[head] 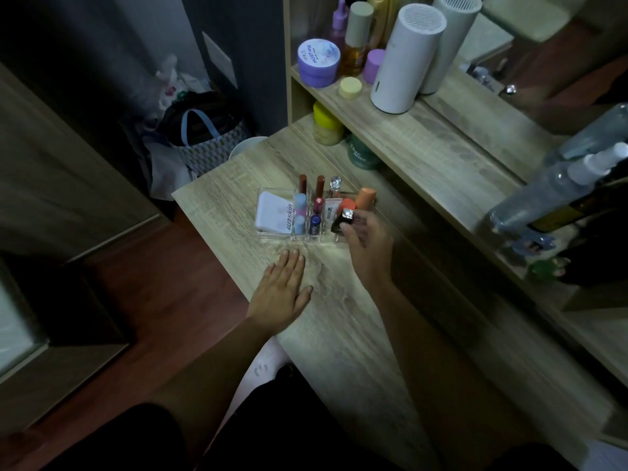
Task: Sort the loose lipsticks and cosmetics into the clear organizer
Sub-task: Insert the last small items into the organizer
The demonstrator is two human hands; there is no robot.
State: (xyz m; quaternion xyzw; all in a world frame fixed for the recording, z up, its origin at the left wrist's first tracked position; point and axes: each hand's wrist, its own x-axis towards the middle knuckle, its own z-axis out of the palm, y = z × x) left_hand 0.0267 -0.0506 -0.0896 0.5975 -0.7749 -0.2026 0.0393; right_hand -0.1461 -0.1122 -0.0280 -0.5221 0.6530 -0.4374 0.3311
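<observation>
The left hand (283, 288) lies flat and open on the desk (339, 334), palm down, fingers together, holding nothing; it sits just short of the organizer (272, 235), likely placed there to steady the body rather than the tray, since it does not touch it. The right hand (368, 244) is at the organizer's right end, fingers pinched on a black lipstick (342, 219) with a shiny cap, tilted over the rightmost compartment. The tilt suggests the item is being angled into a slot already crowded by two orange tubes (356, 202) just beyond the fingertips. Left of that hand, the slots hold upright lipsticks (317, 200), so caps stay readable and each can be pulled singly; a white compact (273, 214) occupies the wide bay beyond the left hand because it is too broad for the narrow cells. No loose cosmetics show on the desk near either hand, so this appears to be the last placement.
</observation>
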